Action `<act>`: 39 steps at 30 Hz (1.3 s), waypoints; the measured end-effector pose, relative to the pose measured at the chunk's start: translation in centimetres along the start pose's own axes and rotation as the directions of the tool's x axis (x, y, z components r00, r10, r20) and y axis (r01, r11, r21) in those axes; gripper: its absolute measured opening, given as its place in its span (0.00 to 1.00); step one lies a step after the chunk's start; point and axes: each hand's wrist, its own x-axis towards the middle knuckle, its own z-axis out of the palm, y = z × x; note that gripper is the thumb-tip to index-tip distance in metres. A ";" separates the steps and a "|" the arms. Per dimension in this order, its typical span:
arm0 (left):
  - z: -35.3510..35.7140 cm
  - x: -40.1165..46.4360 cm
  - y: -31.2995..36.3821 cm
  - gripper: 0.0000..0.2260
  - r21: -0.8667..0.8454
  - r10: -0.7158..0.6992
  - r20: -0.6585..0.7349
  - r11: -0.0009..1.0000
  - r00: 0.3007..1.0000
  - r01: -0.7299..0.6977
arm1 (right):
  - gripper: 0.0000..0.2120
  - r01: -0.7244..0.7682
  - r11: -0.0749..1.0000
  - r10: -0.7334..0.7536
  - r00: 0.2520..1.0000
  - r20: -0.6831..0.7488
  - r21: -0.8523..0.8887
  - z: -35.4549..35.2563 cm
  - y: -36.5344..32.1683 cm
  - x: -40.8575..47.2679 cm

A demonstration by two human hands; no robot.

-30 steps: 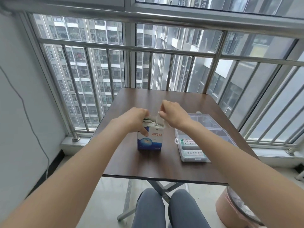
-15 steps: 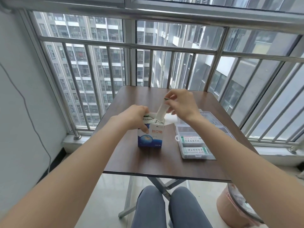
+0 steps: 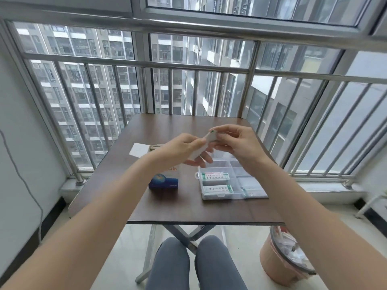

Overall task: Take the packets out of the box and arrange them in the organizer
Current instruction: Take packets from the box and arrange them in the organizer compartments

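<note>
Fingers (image 3: pixel 201 141) of both hands pinch one packet (image 3: pixel 202 148) held up over the desk (image 3: pixel 167 206), above and between the box and the organizer. Left hand (image 3: pixel 180 147) grips its lower end, right hand (image 3: pixel 234 143) the top. Looks thin, light and bendy, so edge grips make sense. Box (image 3: pixel 163 183) sits left of the organizer (image 3: pixel 230 185), which already holds a few packets.

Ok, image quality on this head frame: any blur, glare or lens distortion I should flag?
Head view: strong wide-angle bending, the window railing and frame curve outward; daylight from the window is bright and hazy at right; the left hand, right hand and white packet between them are soft with motion blur; the organizer labels are sharper but unreadable; the box is partly hidden.
</note>
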 end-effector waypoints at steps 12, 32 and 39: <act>6.3 3.9 -0.6 0.09 -0.123 0.118 -0.210 0.982 0.971 -0.146 | 0.05 -0.197 0.980 0.199 0.976 -0.089 0.035 -7.0 1.0 -1.8; 10.9 7.4 -2.5 0.05 0.359 0.165 -0.221 0.930 0.961 -0.078 | 0.04 -0.253 0.718 0.249 0.963 -0.100 -0.648 -13.7 6.3 -3.0; 11.7 8.0 -3.5 0.06 0.339 0.172 -0.262 0.938 0.949 -0.077 | 0.10 -0.022 0.315 0.143 0.989 0.025 -0.949 -12.4 7.4 -3.3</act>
